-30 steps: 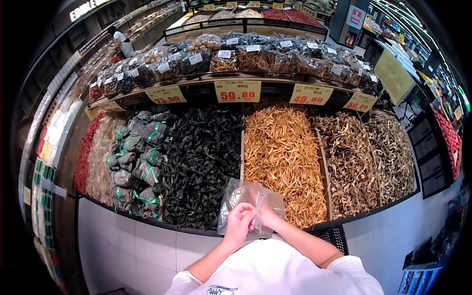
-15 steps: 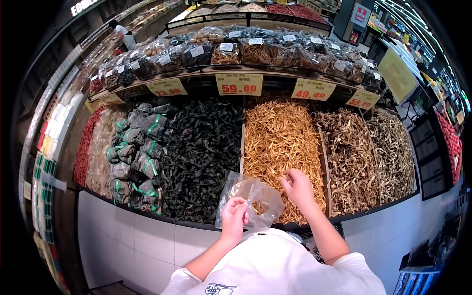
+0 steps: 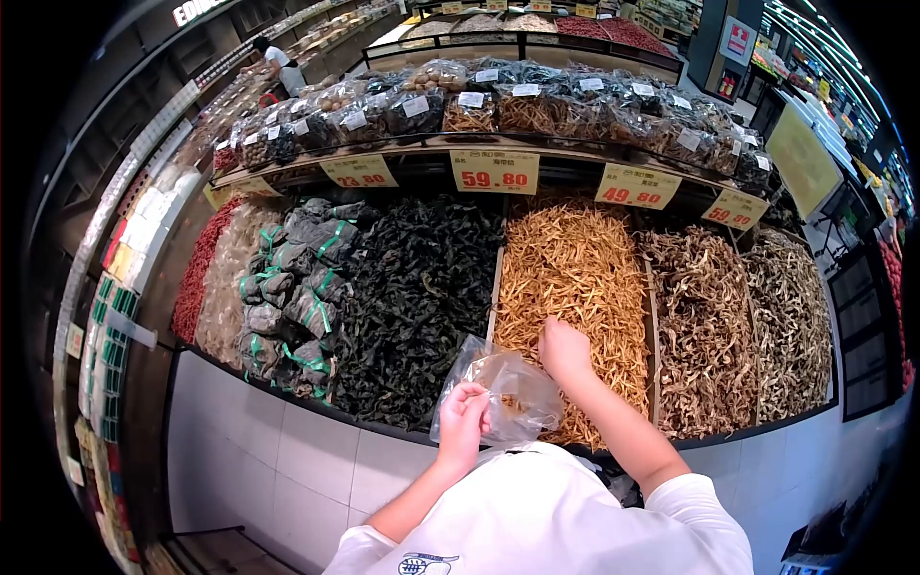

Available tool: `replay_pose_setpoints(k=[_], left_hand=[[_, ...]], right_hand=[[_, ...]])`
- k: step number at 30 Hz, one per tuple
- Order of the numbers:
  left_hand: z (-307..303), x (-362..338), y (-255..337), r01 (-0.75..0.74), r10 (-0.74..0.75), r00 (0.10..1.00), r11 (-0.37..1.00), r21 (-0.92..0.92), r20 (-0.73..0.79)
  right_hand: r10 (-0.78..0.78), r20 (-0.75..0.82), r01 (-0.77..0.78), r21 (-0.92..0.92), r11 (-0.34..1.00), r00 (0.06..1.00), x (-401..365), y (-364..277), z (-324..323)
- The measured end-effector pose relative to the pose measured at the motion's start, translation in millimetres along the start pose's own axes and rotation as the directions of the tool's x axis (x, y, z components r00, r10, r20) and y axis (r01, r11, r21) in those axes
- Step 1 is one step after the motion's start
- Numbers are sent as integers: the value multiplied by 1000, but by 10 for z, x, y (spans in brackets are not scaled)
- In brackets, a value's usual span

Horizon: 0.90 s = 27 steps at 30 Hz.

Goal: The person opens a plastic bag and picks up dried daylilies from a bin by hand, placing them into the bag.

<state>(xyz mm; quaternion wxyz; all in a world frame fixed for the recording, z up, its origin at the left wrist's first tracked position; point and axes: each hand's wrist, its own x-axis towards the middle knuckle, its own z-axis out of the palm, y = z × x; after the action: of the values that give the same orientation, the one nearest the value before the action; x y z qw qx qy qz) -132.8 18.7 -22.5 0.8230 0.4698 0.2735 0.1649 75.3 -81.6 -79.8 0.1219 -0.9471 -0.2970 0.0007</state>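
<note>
My left hand grips the rim of a clear plastic bag, which hangs open over the front edge of the display. My right hand is pressed down into the bin of orange-yellow dried strands, fingers curled into the pile; whether it holds any strands is hidden. The bag sits just left of that hand, between the orange bin and the bin of black dried fungus.
Brown dried goods fill bins to the right, tied dark bundles and red and pale goods to the left. Packaged bags and yellow price tags line the upper shelf. Another person stands far back left. White tiled counter front below.
My right hand left the bag's mouth, reached out over the orange strands and now sinks into the pile. My left hand keeps the bag. The view shifted slightly.
</note>
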Motion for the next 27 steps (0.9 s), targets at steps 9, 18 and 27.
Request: replay_pose_setpoints(k=[9, 18, 27], left_hand=[[138, 55, -71, 20, -19, 998, 1000, 23, -65], [195, 118, -73, 20, -15, 997, 998, 64, -73], [262, 205, -36, 99, -98, 995, 993, 62, -20]], right_hand=[[219, -50, -161, 524, 836, 975, -291, 331, -511], [239, 205, -244, 959, 147, 949, -227, 905, -370], [274, 195, -192, 981, -38, 942, -529, 908, -631]])
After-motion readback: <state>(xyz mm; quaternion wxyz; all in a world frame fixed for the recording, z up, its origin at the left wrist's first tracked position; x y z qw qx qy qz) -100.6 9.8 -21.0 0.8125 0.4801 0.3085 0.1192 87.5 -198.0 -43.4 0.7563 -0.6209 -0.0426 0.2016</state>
